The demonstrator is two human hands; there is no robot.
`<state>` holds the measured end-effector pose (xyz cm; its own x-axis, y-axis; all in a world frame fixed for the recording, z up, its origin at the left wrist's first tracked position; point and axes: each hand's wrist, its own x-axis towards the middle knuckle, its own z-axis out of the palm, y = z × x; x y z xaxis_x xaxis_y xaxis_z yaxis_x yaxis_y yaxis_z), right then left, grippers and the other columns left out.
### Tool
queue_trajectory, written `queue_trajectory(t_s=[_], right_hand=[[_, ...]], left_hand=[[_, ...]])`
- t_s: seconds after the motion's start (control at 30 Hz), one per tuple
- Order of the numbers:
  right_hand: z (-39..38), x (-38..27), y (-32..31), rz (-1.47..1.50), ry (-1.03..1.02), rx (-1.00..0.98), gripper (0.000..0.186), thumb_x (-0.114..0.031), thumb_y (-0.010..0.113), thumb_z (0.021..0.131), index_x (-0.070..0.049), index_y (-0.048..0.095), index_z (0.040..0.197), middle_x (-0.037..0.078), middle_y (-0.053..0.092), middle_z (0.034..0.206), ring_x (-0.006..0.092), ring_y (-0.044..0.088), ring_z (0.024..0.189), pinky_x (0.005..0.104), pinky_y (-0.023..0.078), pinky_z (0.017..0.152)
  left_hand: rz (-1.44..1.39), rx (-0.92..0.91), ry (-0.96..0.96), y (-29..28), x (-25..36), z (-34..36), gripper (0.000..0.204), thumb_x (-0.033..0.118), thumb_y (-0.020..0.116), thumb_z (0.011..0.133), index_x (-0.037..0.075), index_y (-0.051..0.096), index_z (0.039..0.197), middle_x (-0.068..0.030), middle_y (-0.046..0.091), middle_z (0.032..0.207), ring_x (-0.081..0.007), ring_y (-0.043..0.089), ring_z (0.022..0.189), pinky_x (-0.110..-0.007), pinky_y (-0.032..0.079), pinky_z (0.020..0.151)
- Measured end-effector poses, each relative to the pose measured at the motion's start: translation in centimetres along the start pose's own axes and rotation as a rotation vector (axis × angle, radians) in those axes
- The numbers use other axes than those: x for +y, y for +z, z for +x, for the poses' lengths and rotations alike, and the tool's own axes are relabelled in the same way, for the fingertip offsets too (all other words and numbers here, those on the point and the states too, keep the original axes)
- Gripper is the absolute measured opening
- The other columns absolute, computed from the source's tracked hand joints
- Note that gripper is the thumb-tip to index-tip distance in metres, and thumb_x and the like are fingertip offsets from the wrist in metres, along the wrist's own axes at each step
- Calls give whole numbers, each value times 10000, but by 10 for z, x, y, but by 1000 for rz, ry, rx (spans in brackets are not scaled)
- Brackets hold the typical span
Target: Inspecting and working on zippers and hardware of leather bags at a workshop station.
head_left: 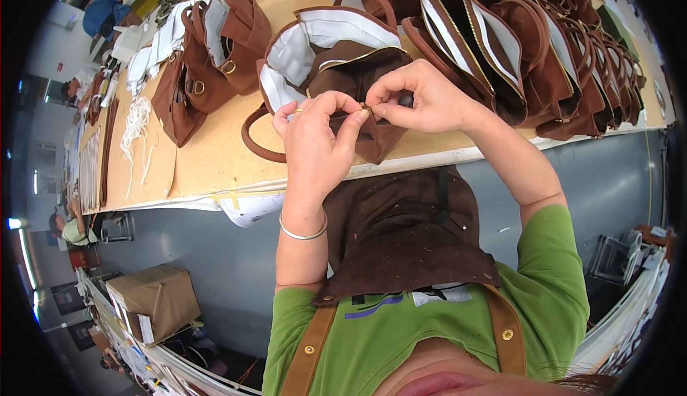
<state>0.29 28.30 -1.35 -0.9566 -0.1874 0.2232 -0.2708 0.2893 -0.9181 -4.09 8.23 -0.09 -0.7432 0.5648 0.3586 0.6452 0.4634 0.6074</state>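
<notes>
In front of me a brown handbag (383, 142) stands open on the table, its pale lining (292, 56) folded out over the rim. A gold-toothed zipper (336, 61) runs along its dark inner edge. Over the bag's opening, my left hand (318, 127) pinches a small gold-coloured metal piece (363, 106) between thumb and forefinger. My right hand (422, 99) meets it there, thumb and forefinger closed on the same piece. The fingertips hide most of it, so its exact shape cannot be made out. One bag handle (250, 138) hangs toward me, beside my left wrist.
Brown bags (243, 49) stand to the left, near a bundle of white cord (136, 127). Rows of open zippered bags (472, 45) crowd the right side. The table's front edge (265, 181) runs before my apron. A wrapped carton (161, 303) sits lower left.
</notes>
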Motion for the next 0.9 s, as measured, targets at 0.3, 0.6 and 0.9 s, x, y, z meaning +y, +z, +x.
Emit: queue_trajectory(t_s=[0.3, 0.6, 0.9], right_hand=[[-2, -2, 3, 112, 91, 42, 140, -128, 693, 813, 9, 698, 844, 8, 679, 736, 49, 596, 662, 220, 491, 619], [-2, -5, 3, 63, 124, 37, 151, -143, 713, 803, 5, 694, 829, -6, 662, 716, 42, 575, 642, 216, 476, 601], [-7, -4, 3, 130, 144, 43, 123, -124, 723, 808, -6, 699, 834, -32, 656, 728, 30, 552, 654, 208, 453, 609]], left_hand=[[-7, -7, 6, 0, 2, 1, 101, 191, 717, 828, 113, 653, 824, -9, 646, 751, -208, 600, 784, -412, 286, 939], [-23, 30, 27, 1, 4, -2, 66, 120, 705, 819, 121, 643, 845, 3, 619, 717, -194, 593, 766, -402, 283, 952], [-47, -49, 87, -16, 4, 9, 80, 151, 712, 811, 118, 662, 866, -10, 634, 782, -211, 602, 813, -406, 291, 919]])
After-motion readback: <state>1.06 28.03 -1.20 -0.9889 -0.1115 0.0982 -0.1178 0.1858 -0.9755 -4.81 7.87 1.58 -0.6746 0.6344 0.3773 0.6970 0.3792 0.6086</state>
